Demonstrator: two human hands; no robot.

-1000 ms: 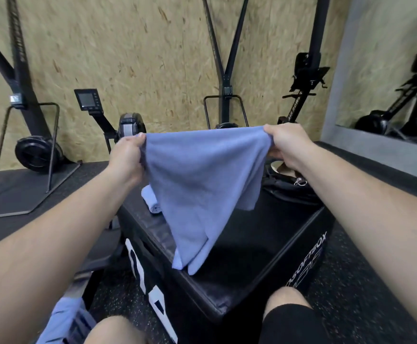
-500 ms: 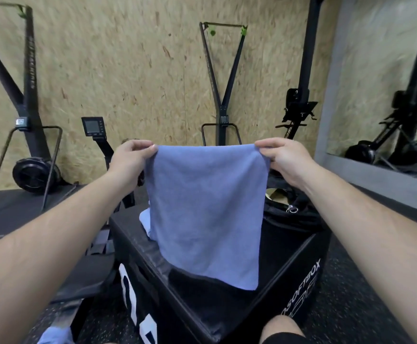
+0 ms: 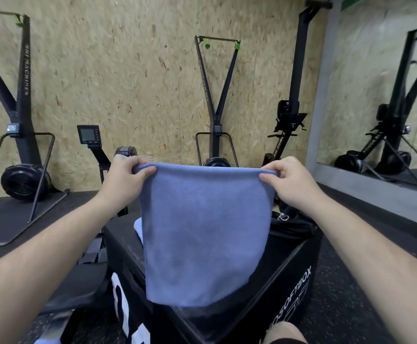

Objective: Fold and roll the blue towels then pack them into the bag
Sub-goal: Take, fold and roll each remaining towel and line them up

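Note:
A blue towel point(image 3: 203, 239) hangs flat in front of me, stretched by its two top corners above the black soft box point(image 3: 289, 264). My left hand point(image 3: 124, 180) pinches the top left corner and my right hand point(image 3: 289, 181) pinches the top right one. The towel's lower edge hangs just over the box's near part. A second, paler blue towel point(image 3: 138, 227) lies on the box behind it, mostly hidden. The black bag point(image 3: 291, 223) with a zip pull sits on the box's far right, partly hidden behind the towel and my right arm.
Black ski machines point(image 3: 22, 135) and a rower point(image 3: 284, 135) stand along the chipboard wall behind. A mirror point(image 3: 386, 95) fills the right wall. Another bit of blue cloth point(image 3: 47, 340) lies on the floor at the bottom left. My knee point(image 3: 280, 332) is by the box's near corner.
The towel has gone from bunched and slanting to hanging flat and square. My hands have pulled its top edge taut, and my head has tilted up a little.

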